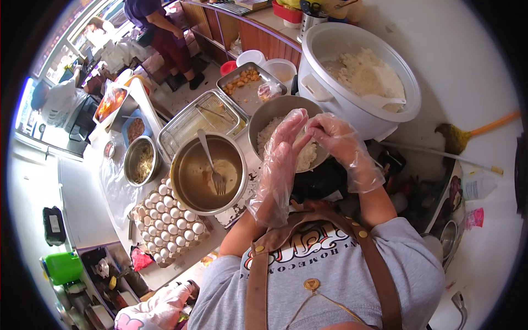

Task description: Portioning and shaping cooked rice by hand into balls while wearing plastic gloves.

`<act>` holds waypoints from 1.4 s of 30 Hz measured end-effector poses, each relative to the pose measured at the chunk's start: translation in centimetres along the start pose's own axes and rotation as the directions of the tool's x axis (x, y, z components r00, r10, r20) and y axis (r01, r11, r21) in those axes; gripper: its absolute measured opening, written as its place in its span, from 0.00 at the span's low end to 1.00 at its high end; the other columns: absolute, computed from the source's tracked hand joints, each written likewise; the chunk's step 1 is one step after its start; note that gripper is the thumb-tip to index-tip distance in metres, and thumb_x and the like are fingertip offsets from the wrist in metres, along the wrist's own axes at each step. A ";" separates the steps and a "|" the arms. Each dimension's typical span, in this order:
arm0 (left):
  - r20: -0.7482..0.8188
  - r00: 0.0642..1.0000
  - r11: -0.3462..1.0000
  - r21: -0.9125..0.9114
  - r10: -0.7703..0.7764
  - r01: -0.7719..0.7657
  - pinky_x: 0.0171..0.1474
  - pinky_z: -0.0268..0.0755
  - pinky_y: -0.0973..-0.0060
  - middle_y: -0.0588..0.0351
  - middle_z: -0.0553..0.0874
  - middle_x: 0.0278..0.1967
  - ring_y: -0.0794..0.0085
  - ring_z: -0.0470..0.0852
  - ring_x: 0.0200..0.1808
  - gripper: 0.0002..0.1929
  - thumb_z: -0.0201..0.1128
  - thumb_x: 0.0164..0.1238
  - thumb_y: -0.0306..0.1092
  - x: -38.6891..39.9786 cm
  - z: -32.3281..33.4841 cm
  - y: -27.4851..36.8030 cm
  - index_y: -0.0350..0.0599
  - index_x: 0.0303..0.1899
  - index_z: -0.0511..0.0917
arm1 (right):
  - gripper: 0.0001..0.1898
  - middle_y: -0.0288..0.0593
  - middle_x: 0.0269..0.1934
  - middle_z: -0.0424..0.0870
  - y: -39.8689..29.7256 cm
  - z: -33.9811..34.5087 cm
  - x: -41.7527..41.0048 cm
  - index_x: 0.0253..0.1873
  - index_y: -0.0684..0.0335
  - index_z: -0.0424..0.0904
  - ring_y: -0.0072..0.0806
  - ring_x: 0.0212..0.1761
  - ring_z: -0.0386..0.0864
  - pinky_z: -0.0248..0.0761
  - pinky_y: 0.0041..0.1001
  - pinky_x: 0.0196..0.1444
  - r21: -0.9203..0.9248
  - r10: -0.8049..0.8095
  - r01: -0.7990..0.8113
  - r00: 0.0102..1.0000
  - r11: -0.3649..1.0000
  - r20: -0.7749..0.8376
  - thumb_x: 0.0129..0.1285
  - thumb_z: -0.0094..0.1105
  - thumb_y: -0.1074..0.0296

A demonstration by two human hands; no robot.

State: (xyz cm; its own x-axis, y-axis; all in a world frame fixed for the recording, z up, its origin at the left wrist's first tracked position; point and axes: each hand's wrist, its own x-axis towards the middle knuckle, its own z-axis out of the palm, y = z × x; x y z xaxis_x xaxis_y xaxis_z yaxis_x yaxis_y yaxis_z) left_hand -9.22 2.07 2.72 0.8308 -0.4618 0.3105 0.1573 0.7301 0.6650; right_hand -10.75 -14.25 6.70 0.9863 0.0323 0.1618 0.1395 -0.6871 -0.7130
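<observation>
Both my hands wear loose clear plastic gloves and are raised over a grey round pot (256, 115) of cooked white rice (307, 159). My left hand (282, 150) is upright with its fingers stretched out, and nothing shows in its palm. Beside it, my right hand (334, 134) has bent fingers meeting near the thumb side of the left hand. Whether the right fingers pinch the glove plastic or a bit of rice is unclear. To the left of the pot, a steel bowl (177, 181) holds brown liquid and a fork (212, 165).
A large white rice cooker (342, 97) with a rice paddle (383, 100) stands at far right. Egg trays (198, 235), a bowl of shredded food (142, 163), a wire-rack tray (198, 123) and a metal tray of fried pieces (258, 93) crowd the table. Another person (165, 49) stands beyond.
</observation>
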 end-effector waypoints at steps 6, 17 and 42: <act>0.026 0.997 0.997 0.034 -0.068 0.068 0.70 0.49 0.51 0.49 0.60 0.70 0.56 0.54 0.73 0.38 0.60 0.61 0.60 -0.5 0.3 0.2 0.47 0.66 0.64 | 0.06 0.49 0.31 0.76 2.3 1.9 -0.1 0.35 0.62 0.72 0.47 0.37 0.76 0.69 0.42 0.40 -0.245 -0.221 0.141 0.915 0.959 -0.337 0.64 0.53 0.67; -0.070 0.996 0.998 -0.019 -0.060 0.059 0.67 0.56 0.54 0.53 0.63 0.69 0.60 0.59 0.72 0.35 0.60 0.62 0.59 -1.2 0.1 0.0 0.49 0.64 0.67 | 0.09 0.46 0.40 0.82 0.8 0.8 -0.3 0.46 0.61 0.78 0.40 0.45 0.79 0.71 0.33 0.52 0.123 -0.128 0.141 0.986 0.982 -0.110 0.65 0.55 0.66; -0.083 0.968 0.959 0.138 -0.237 0.246 0.71 0.47 0.57 0.55 0.57 0.72 0.60 0.51 0.75 0.36 0.62 0.61 0.55 -1.9 1.3 0.8 0.47 0.67 0.63 | 0.13 0.42 0.44 0.80 4.2 0.4 1.5 0.48 0.64 0.77 0.30 0.45 0.77 0.69 0.30 0.50 0.446 -0.137 0.189 0.980 0.875 -0.146 0.64 0.58 0.64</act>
State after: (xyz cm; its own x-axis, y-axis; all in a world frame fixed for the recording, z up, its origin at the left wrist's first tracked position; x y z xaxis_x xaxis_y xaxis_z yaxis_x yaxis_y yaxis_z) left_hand -11.39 2.91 3.54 0.8114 -0.5781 0.0868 0.2817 0.5168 0.8085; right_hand -8.69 -16.80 3.69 0.9342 0.0202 0.3562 0.3480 -0.2712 -0.8974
